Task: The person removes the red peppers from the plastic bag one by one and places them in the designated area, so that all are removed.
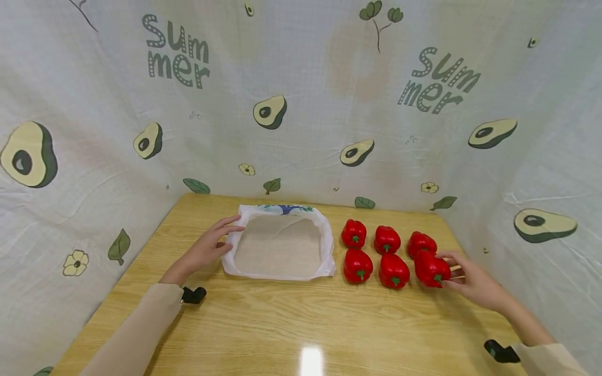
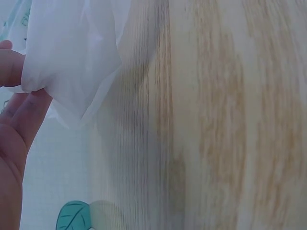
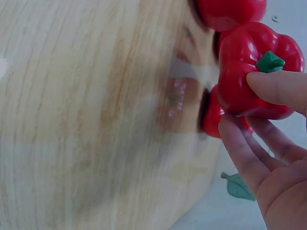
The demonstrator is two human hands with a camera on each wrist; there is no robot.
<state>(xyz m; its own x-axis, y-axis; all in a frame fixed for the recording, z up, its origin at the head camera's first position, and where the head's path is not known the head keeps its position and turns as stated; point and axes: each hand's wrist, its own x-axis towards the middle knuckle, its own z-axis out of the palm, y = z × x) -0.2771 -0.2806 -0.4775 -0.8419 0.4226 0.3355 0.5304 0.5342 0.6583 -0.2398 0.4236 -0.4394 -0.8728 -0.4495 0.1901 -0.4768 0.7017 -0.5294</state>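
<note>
My right hand point(image 1: 479, 284) grips a red bell pepper point(image 1: 429, 267) with a green stem at the right end of the group. In the right wrist view the thumb lies across that pepper point(image 3: 235, 72) near its stem, and the fingers bear on its side. On the left, my left hand point(image 1: 207, 249) pinches the side of a white plastic bag point(image 1: 326, 245), whose wide mouth is spread toward the head camera. The left wrist view shows thumb and fingers on either side of the bag's thin film point(image 2: 72, 52).
Several other red bell peppers point(image 1: 357, 266) stand in two rows between the bag and my right hand. All of this is on a wooden table point(image 1: 263, 318). A pale cloth point(image 1: 310, 94) printed with avocados hangs behind the table and along both sides.
</note>
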